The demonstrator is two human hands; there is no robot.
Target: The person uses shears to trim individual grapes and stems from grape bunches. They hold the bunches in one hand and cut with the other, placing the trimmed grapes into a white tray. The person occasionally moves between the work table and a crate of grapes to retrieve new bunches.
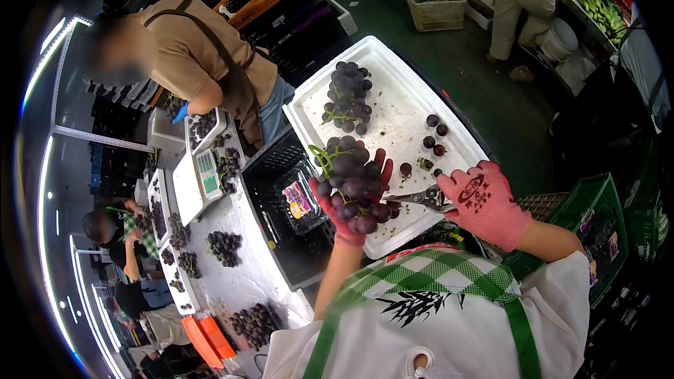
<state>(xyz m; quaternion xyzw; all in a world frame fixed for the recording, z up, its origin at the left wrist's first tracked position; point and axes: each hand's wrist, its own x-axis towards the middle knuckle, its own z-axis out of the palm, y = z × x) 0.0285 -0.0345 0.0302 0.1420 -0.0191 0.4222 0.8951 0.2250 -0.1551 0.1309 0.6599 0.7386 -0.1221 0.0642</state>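
A bunch of dark purple grapes (pixel 354 179) with green stems rests in my left hand (pixel 343 223), which wears a pink glove. My right hand (pixel 482 205), also gloved in pink, grips a pair of pruning shears (pixel 425 198); their blades point at the lower part of the bunch. Beneath both hands is a white foam tray (pixel 392 108). Another grape bunch (pixel 348 96) lies toward its far end. Several loose grapes (pixel 434 136) and bits of debris are scattered on the tray's right side.
Left of the tray stands a black plastic crate (pixel 274 168) holding a clear labelled package (pixel 299 202). A white weighing scale (pixel 197 181) and more bunches (pixel 225 248) occupy the table (pixel 247 279). A co-worker (pixel 210 58) stands ahead on the left. Green crates (pixel 595 231) are at my right.
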